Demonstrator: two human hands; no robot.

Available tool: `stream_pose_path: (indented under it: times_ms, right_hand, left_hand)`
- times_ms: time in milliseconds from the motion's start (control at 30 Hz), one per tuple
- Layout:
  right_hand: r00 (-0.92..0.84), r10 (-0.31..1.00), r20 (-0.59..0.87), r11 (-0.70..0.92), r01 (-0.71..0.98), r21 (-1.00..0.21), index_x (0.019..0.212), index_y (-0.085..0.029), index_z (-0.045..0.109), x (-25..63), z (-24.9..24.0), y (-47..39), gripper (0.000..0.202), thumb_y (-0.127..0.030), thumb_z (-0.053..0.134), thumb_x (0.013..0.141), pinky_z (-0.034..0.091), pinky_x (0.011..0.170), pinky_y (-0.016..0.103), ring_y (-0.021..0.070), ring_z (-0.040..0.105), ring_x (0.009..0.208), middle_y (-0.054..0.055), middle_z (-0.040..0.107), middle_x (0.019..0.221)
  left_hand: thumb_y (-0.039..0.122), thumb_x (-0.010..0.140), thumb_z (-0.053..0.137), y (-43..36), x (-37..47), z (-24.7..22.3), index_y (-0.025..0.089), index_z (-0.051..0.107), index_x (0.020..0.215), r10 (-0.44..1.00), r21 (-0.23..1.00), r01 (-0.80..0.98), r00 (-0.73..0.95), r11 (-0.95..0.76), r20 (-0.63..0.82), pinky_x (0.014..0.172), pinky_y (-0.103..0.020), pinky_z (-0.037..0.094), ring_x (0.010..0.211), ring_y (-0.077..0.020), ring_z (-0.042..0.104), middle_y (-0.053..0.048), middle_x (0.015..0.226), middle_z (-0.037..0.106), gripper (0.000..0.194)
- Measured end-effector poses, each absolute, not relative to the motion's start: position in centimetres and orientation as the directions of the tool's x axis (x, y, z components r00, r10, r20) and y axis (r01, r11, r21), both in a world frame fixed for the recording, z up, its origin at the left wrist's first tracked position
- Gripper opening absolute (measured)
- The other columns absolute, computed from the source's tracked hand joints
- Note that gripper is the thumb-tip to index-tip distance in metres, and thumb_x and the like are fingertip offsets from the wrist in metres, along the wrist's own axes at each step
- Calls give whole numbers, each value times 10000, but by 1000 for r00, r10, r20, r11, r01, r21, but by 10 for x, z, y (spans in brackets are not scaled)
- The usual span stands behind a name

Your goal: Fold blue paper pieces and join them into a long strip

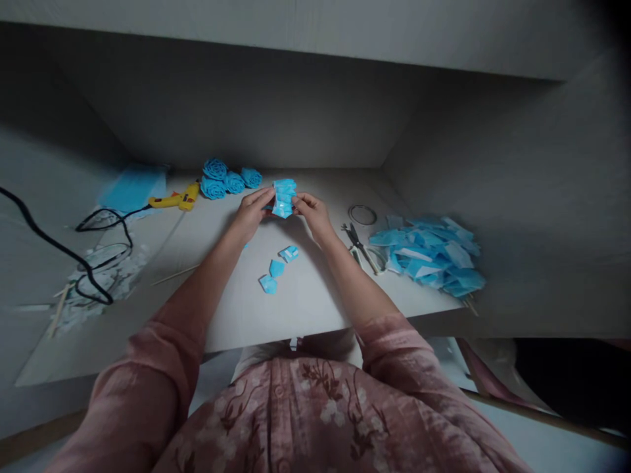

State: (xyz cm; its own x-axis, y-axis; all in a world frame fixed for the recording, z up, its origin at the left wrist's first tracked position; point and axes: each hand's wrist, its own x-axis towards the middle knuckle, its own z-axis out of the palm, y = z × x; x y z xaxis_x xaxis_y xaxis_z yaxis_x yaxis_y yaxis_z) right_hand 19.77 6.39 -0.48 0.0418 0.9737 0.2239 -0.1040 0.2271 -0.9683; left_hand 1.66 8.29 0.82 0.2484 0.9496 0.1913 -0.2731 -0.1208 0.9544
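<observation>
Just above the middle of the frame, both hands meet on a small stack of light blue folded paper pieces [284, 197], held a little above the pale grey table [305, 302]. The left hand [252, 211] closes its fingers on the stack's left edge, and the right hand [311, 209] pinches the right edge, so the stack sits directly between the two sets of fingertips. Its long axis runs away from the person, toward the back wall, upright in the frame. Both hands are equally near it; neither is free.

Below the hands, toward the lower centre, three small blue paper scraps [277, 268] lie loose on the table, well apart from the fingers. Behind the left hand, four blue rolled paper roses [227, 180] sit in a cluster, with a yellow hot glue gun [176, 198] just beside them and its black cord [73, 256] trailing to the left edge. Right of the right hand lie grey-handled scissors [362, 248], a thin wire ring [363, 214], and farther right a heap of blue cut paper squares [430, 255].

The table is tucked into a dim grey alcove, with walls close at the back and right. Pale trimmings litter the left side.
</observation>
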Motion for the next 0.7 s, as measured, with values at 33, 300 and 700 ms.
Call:
stream_pose_path:
  times_ms: [33,300,700]
  right_hand:
    - [43,975,219,222,-96,-970,827,-232,727,198,-5,64,418,-625,847,746,512,800,295,144,575,770,-13,662,784]
    - [27,983,180,182,-162,-970,812,-239,666,195,-2,62,490,-716,778,792,559,807,297,155,635,829,-3,657,835]
    - [19,978,209,210,-84,-974,721,-236,602,198,-7,66,460,-611,855,805,513,770,283,130,509,737,-36,549,729]
  left_hand:
    - [514,801,856,82,16,10,173,792,992,944,959,-261,274,-113,186,758,-309,553,898,-223,717,-95,993,796,396]
    - [295,764,858,82,17,14,164,812,1065,950,975,-200,274,-95,149,775,-298,533,922,-212,723,-89,1051,816,331]
    - [139,733,787,83,21,5,159,822,1120,941,973,-220,310,-71,139,741,-261,533,809,-158,657,-34,927,753,388]
